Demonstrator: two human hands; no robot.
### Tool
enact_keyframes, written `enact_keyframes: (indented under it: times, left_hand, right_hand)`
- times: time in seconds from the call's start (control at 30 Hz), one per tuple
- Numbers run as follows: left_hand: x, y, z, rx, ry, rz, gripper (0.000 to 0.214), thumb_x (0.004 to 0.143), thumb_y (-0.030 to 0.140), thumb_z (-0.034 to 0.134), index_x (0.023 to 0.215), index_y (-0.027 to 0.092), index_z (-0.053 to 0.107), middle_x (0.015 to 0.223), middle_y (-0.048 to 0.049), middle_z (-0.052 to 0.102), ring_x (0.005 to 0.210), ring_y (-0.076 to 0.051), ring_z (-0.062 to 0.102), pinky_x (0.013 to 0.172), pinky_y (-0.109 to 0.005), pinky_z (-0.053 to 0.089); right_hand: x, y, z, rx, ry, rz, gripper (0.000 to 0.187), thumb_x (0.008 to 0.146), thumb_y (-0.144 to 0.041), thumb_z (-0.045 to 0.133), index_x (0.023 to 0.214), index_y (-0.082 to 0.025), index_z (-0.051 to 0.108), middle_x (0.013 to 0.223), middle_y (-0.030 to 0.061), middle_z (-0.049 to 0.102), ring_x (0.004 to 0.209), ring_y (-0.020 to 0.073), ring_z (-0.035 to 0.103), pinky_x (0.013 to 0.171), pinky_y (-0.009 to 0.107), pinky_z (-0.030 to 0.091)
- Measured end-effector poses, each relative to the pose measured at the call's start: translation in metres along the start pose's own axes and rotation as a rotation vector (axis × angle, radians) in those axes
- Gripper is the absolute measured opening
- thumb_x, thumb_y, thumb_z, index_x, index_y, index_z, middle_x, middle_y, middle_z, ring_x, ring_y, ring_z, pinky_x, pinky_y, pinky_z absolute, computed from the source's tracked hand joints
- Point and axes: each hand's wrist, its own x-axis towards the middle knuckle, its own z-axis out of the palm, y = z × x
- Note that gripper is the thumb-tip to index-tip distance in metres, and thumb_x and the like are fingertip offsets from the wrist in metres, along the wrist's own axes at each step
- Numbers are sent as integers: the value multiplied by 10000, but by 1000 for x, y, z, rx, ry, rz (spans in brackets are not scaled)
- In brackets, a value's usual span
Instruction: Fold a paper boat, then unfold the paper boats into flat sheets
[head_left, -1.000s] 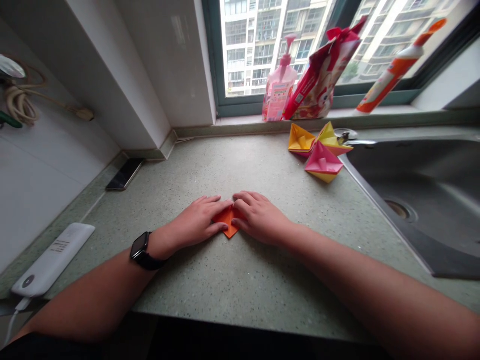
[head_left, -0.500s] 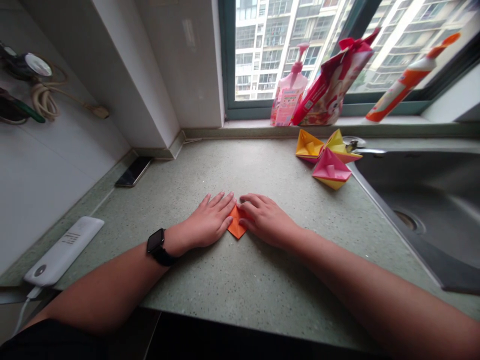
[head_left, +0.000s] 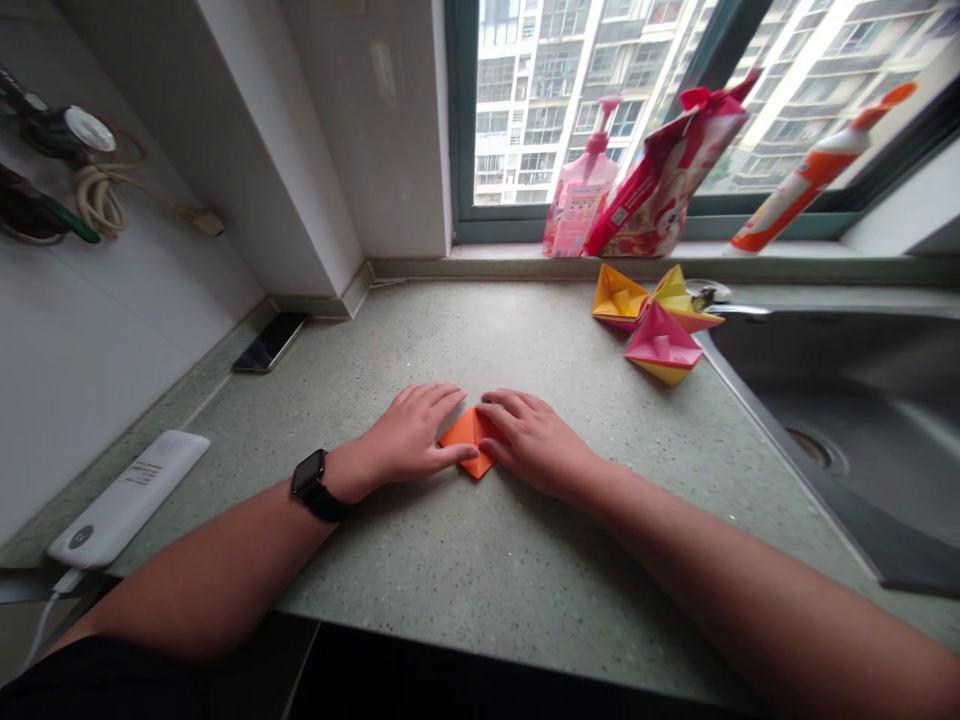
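Note:
A small folded orange paper (head_left: 469,438) lies flat on the speckled green counter (head_left: 480,560), between both hands. My left hand (head_left: 409,435), a black watch on its wrist, rests on the paper's left side with its thumb laid over the lower edge and its fingers stretched flat. My right hand (head_left: 534,440) presses the paper's right part with flat fingertips. Farther back on the right sit three finished folded paper shapes: an orange-yellow one (head_left: 616,298), a yellow one (head_left: 677,295) and a pink one (head_left: 661,343).
A steel sink (head_left: 847,400) fills the right side. On the windowsill stand a pink pump bottle (head_left: 581,200), a red pouch (head_left: 667,175) and an orange-white bottle (head_left: 814,170). A phone (head_left: 270,342) and a white power bank (head_left: 124,500) lie at the left.
My left hand has slid back and its thumb now lies across the paper's lower left, showing more orange. My right hand stays put. The view shifted slightly.

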Motion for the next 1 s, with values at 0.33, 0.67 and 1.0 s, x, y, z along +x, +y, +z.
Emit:
enact_keyframes:
  times: [0.33,0.67,1.0]
  left_hand:
    - [-1,3,1,-177,21,62,973,870,559,834,1663,241,368,1613,-192,554,1489,-387,532,1281,-651,326]
    - [-2,17,-17,-373,449,211,165,1045,330,665,1017,209,774,945,-52,808,915,-206,746,974,-399,580]
    - [-6,24,-18,-379,524,368,68,991,272,749,1045,238,774,1024,-60,822,989,-203,768,1007,-412,608]
  right_hand:
    - [8,9,-7,422,140,51,98,987,-247,676,1084,-244,687,1218,81,749,1146,233,703,1040,434,564]
    - [6,-5,-22,510,414,-141,59,1014,-225,645,984,-241,693,919,34,745,824,176,692,758,336,566]
    - [4,-13,-25,425,510,-257,48,991,-225,720,965,-261,736,924,36,752,819,180,714,737,343,603]
